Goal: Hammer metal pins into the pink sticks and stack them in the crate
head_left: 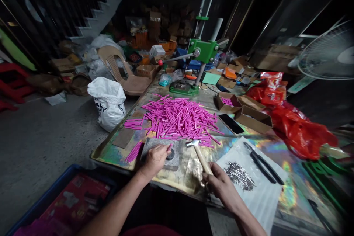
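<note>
My left hand (155,158) is closed on a pink stick (170,147), with only its end showing past the fingers. It is over a grey block (173,164), beside a dark round piece (170,154) on that block. My right hand (219,182) grips the wooden handle of a ball-peen hammer (201,158); the metal head is up and to the right of the block. A large heap of pink sticks (179,118) lies just beyond the block. Small silvery metal pins (240,175) sit piled on a white foam sheet (265,201) to the right.
Black-handled pliers (262,162) lie on the sheet. Beyond are a phone (231,123), cardboard boxes (253,118) and a green lever press (203,51). Red plastic bags (298,129) cover the right side. A white sack (107,103) stands left of the table.
</note>
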`<state>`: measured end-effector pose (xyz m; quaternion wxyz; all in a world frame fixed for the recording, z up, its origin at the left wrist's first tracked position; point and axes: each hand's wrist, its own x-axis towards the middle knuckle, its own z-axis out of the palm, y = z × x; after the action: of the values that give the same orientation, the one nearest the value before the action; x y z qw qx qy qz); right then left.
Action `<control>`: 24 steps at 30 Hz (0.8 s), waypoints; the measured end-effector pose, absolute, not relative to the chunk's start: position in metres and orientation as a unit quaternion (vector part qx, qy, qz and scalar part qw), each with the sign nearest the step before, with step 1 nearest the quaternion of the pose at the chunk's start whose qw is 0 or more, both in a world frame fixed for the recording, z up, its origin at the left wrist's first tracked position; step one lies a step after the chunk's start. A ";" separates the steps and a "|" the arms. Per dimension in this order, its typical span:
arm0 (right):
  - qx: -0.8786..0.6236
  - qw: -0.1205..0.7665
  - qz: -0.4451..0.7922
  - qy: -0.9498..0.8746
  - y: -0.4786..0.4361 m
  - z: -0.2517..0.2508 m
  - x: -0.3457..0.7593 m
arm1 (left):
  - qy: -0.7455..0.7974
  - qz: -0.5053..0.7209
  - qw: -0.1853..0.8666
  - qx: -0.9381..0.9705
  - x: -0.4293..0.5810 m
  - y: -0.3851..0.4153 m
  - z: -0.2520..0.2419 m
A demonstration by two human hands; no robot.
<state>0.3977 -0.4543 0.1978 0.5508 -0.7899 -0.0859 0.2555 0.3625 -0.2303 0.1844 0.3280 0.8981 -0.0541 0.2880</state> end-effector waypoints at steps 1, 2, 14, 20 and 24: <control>-0.753 0.595 0.267 -0.086 -0.453 0.206 0.394 | -0.055 0.288 0.322 0.900 0.362 -0.230 0.185; -0.731 0.620 0.267 -0.095 -0.451 0.213 0.391 | -0.055 0.288 0.318 0.902 0.362 -0.230 0.184; -0.823 0.314 -0.086 -0.465 -0.442 0.287 0.389 | -0.057 0.299 0.302 0.903 0.361 -0.231 0.185; -0.817 0.282 -0.232 -0.446 -0.445 0.306 0.385 | -0.063 0.293 0.310 0.902 0.362 -0.231 0.181; -0.829 0.216 -0.137 -0.497 -0.445 0.298 0.392 | -0.056 0.296 0.294 0.907 0.362 -0.232 0.180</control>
<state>0.3919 -0.4450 0.2976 0.2156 -0.8293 -0.4970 -0.1369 0.3623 -0.2317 0.1799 0.2940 0.9071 -0.0561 0.2961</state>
